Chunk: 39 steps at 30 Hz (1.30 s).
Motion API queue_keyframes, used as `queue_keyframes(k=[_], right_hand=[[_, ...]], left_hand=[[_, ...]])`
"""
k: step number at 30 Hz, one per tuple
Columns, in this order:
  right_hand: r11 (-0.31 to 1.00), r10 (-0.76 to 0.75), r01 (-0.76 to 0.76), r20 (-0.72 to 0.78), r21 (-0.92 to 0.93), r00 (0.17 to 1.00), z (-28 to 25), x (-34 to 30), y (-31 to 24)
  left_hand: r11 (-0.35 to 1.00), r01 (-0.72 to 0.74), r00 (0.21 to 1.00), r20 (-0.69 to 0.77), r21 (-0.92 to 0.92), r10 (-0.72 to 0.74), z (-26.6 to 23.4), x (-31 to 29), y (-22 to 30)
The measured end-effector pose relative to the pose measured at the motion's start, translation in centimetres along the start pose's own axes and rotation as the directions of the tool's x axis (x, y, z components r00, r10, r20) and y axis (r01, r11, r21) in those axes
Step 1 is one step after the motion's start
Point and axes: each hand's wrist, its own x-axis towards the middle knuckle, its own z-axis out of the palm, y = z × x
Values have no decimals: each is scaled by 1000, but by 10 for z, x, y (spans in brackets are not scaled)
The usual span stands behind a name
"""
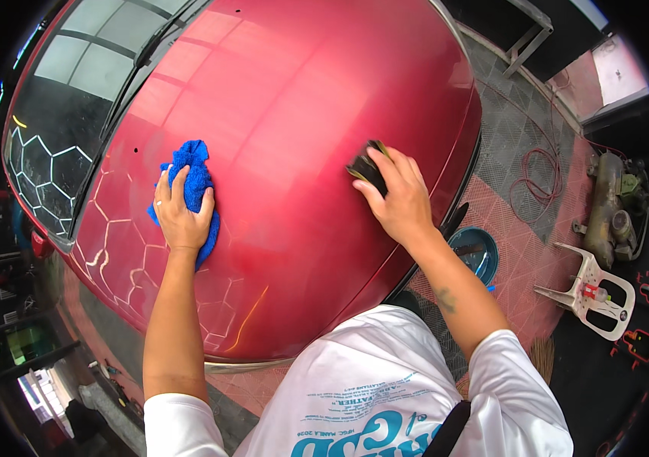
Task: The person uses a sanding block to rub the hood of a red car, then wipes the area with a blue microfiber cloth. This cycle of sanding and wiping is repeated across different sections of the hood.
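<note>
A glossy red car hood [286, 145] spreads out in front of me, with lights mirrored in its paint. On its left part my left hand [181, 217] presses a bunched blue microfiber cloth [196, 177] against the surface, its fingers curled over the fabric. Farther right, my right hand [402, 199] grips a small dark block-shaped pad [368, 169] with yellowish edges between thumb and fingers. The pad is at the hood's surface, slightly blurred; its underside is hidden.
The windshield [73, 84] and a wiper [122, 91] lie at the left. Right of the car are a blue-green basin [484, 245], a coiled red hose [543, 183], a white plastic chair [602, 301] and a tank-like compressor [606, 202] on the floor.
</note>
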Motion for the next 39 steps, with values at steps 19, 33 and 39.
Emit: queue_keyframes(k=[19, 33, 39], right_hand=[[975, 18, 16, 151, -221, 988, 44, -8, -20], [966, -42, 65, 94, -251, 995, 49, 6, -19], [970, -52, 62, 46, -236, 998, 46, 13, -19]], left_hand=[[999, 33, 999, -34, -15, -33, 0, 0, 1], [999, 35, 998, -43, 0, -35, 0, -1, 2], [999, 36, 999, -29, 15, -35, -1, -2, 2]])
